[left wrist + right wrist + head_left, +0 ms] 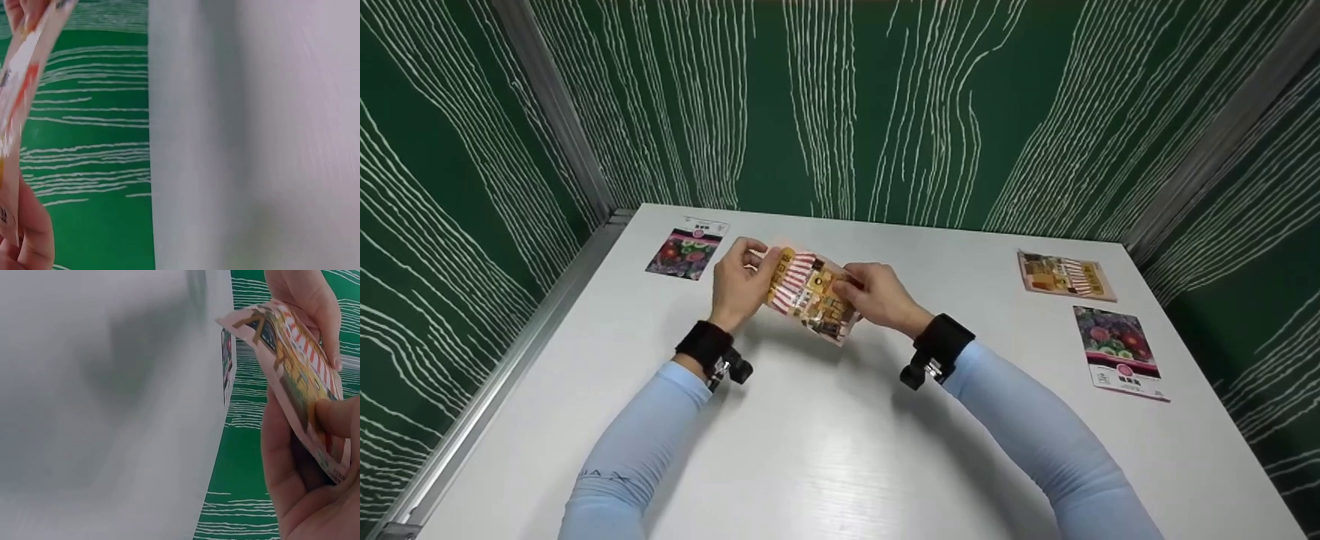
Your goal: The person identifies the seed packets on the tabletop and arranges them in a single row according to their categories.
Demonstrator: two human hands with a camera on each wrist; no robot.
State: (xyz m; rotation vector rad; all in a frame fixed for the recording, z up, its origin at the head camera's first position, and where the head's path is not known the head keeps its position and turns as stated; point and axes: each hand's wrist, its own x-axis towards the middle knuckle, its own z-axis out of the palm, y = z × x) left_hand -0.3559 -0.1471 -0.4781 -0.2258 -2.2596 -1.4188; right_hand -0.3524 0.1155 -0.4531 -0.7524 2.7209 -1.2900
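Both hands hold a flat, glossy packet [810,294] printed with a yellow shop front and a red-and-white striped awning. It is tilted above the white table [825,435]. My left hand [740,283] pinches its left end, thumb on the printed face. At the opposite end, my right hand [881,294] grips with the thumb on the front and fingers behind. In the right wrist view the packet [298,371] bulges slightly and shows a pale pink border. The left wrist view catches the packet [19,107] nearly edge-on.
A similar shop-front packet [1065,275] lies at the back right of the table. In front of it is a flat flower-printed packet [1117,345], and another flower-printed packet [686,251] lies at the back left. Green walls [885,112] with white lines enclose the table.
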